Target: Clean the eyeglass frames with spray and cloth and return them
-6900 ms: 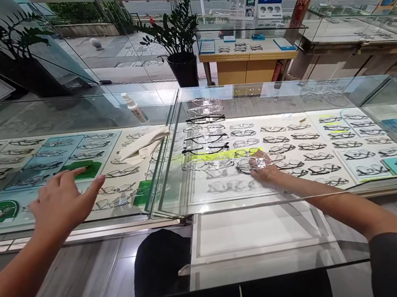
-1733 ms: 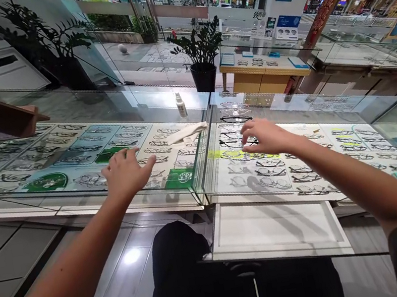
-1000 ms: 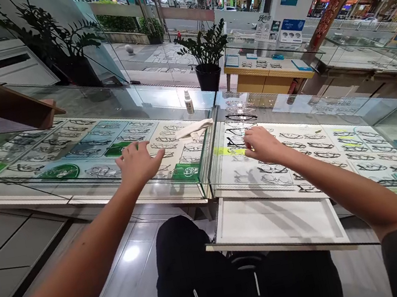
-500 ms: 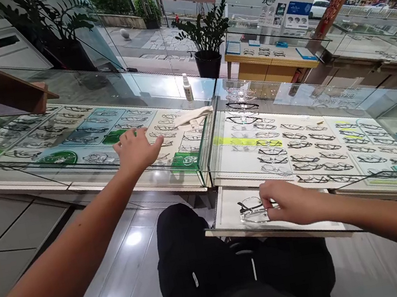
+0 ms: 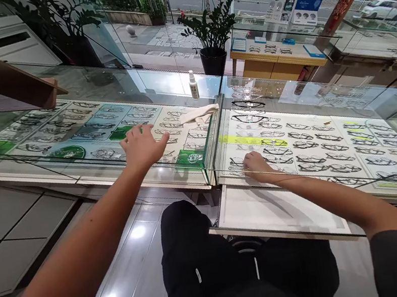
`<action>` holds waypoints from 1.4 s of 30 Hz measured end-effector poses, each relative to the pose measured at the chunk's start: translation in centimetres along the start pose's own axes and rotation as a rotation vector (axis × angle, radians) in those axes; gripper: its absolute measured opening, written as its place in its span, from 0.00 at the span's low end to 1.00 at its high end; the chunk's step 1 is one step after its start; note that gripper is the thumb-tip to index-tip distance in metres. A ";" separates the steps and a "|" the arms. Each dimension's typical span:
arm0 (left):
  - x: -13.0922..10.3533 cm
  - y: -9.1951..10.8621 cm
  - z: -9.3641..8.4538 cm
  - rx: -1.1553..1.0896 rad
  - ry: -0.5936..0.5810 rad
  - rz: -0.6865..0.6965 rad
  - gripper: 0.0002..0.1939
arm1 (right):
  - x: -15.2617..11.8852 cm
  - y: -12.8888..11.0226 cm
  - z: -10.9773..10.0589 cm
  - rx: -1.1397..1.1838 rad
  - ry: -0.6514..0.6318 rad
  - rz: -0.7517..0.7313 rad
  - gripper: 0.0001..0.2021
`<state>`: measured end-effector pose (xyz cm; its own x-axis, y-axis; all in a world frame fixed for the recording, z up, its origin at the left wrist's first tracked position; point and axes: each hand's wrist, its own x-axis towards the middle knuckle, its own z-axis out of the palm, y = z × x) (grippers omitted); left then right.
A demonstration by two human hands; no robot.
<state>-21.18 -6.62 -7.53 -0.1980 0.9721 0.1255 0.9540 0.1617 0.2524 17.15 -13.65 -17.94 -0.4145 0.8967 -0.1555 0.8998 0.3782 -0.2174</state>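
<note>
My left hand (image 5: pixel 143 147) rests on the glass top of the left showcase, fingers spread, holding nothing. My right hand (image 5: pixel 257 165) is inside the right showcase, beneath its glass top. Its fingers are closed on a pair of eyeglasses (image 5: pixel 237 163), partly hidden by the hand, low over the white display board. Rows of other eyeglasses (image 5: pixel 277 151) lie just right of that hand. Below my forearm, the pulled-out drawer (image 5: pixel 255 210) shows its white lining.
On the left glass top stand a white spray bottle (image 5: pixel 193 85) and a crumpled cloth (image 5: pixel 198 113). Two dark-framed eyeglasses (image 5: pixel 250 118) lie on the right glass top. A brown wooden stand (image 5: pixel 16 73) leans at the far left. Potted plants (image 5: pixel 214 58) stand behind the cases.
My right hand has carried the eyeglasses from the pulled-out drawer forward into the right showcase. My left hand has stayed on the glass. The view has shifted slightly.
</note>
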 end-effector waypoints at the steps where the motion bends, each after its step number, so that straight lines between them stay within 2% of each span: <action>1: 0.0 0.0 0.0 -0.001 0.002 -0.001 0.44 | 0.5 0.1 0.3 -0.009 0.015 -0.008 0.08; 6: -0.1 0.0 0.0 -0.006 0.004 -0.003 0.43 | 2.0 0.1 1.4 -0.038 0.050 -0.053 0.10; 12: -0.1 0.1 -0.1 -0.003 -0.001 -0.010 0.42 | 2.2 -0.4 1.9 -0.043 0.034 -0.088 0.09; 17: -0.1 0.1 -0.1 0.000 -0.001 -0.008 0.42 | 1.9 -0.3 1.6 -0.038 0.032 -0.078 0.08; 25: 0.1 0.0 0.0 0.003 -0.007 -0.005 0.42 | 1.9 0.9 0.9 -0.027 0.050 -0.079 0.15; 35: 0.0 0.1 -0.1 0.009 -0.007 -0.008 0.43 | 2.4 0.5 -0.2 -0.057 0.021 -0.051 0.17; 39: 0.0 0.1 -0.1 0.009 -0.002 -0.007 0.43 | 0.6 -1.6 -1.0 -0.075 0.005 -0.052 0.16; 42: 0.1 0.0 0.0 0.009 0.000 -0.008 0.43 | -3.7 -5.1 -2.6 -0.081 -0.099 -0.122 0.13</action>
<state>-21.21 -6.53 -7.55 -0.2054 0.9708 0.1237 0.9544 0.1707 0.2449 14.43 -18.28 -13.74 -0.5292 0.8173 -0.2281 0.8483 0.5038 -0.1628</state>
